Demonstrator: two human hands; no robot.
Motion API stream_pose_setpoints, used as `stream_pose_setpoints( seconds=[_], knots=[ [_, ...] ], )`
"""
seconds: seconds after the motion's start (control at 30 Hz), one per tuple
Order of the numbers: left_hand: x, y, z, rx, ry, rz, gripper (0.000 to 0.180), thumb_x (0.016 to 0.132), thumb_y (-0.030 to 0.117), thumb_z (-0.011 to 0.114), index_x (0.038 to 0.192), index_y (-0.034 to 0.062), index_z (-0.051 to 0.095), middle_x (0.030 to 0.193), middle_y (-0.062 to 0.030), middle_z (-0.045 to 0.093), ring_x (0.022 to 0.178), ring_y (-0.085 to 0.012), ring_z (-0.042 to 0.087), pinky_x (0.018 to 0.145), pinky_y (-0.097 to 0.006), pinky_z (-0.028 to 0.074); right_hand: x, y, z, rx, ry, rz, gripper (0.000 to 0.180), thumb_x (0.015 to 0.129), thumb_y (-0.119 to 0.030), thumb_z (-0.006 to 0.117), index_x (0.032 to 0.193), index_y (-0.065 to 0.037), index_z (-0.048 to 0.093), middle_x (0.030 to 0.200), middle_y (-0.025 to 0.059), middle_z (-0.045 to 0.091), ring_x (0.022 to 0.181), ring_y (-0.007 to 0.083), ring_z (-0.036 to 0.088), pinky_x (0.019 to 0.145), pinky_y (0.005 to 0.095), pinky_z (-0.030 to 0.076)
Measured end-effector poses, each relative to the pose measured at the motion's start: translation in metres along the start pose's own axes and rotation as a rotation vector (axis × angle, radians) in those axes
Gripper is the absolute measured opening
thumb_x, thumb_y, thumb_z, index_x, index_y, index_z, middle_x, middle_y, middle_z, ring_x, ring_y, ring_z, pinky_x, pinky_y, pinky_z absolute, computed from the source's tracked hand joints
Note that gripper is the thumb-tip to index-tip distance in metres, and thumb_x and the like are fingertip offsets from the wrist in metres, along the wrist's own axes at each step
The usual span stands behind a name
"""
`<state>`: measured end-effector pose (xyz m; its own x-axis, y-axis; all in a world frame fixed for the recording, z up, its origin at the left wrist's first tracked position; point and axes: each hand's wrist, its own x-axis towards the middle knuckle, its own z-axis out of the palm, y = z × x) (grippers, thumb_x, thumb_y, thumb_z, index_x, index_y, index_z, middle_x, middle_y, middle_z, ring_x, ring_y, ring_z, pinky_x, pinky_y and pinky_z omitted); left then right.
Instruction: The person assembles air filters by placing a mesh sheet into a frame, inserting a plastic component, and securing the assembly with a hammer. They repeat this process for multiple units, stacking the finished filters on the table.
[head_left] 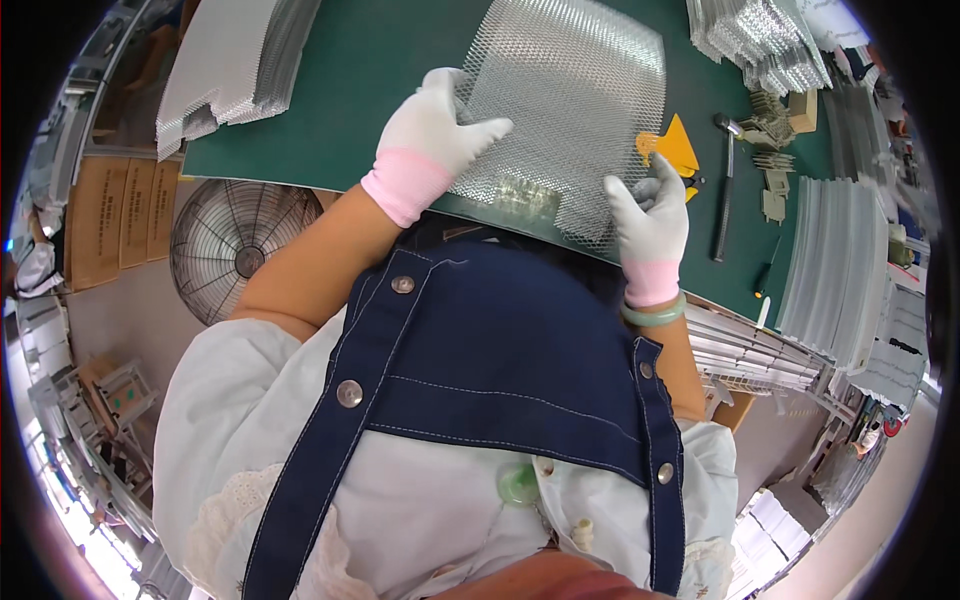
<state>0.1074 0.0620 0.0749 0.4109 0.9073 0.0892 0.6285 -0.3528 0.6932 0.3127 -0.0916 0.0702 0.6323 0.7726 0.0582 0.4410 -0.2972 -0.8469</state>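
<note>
A silvery mesh panel (570, 110) with a honeycomb-like pattern and a notched near edge lies on the green tabletop in front of me. My left hand (435, 140), in a white glove with a pink cuff, is at the panel's left edge. Its thumb stretches out over the mesh, apart from the fingers, whose tips are partly hidden. Beside the panel's near right corner is my right hand (650, 215), gloved the same way. Its thumb and bent fingers stand apart with nothing visible between them.
Right of the panel lie a yellow scraper (679, 148), a hammer (724, 190) and small metal parts (774, 185). Stacks of sheets stand at the left (225, 60), far right (755, 45) and right (835, 270) of the green table (370, 60). A floor fan (245, 250) stands below its left edge.
</note>
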Motion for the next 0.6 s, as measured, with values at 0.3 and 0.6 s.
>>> stream_pose_setpoints(
  seconds=[0.3,0.6],
  knots=[
    [0.013,-0.010,0.032,0.293,-0.264,-0.132,0.078,0.082,0.053,0.071,0.126,-0.0070,0.048,0.096,-0.0244,0.069,0.094,-0.0373,0.069,0.082,-0.042,0.055,0.023,0.034,0.021,-0.401,-0.121,0.032,0.074,0.077,-0.033,0.079,0.133,0.007,0.052,0.086,0.0105,0.062,0.083,0.0250,0.062,0.079,0.0356,0.051],
    [0.022,-0.003,0.021,0.297,-0.402,-0.158,0.066,0.088,0.047,0.065,0.121,-0.0080,0.050,0.097,-0.0250,0.069,0.096,-0.0386,0.067,0.085,-0.044,0.054,0.029,0.036,0.018,-0.447,-0.212,0.071,0.074,0.079,-0.036,0.077,0.133,0.007,0.052,0.095,0.0162,0.066,0.094,0.0308,0.065,0.085,0.0389,0.051]
  ],
)
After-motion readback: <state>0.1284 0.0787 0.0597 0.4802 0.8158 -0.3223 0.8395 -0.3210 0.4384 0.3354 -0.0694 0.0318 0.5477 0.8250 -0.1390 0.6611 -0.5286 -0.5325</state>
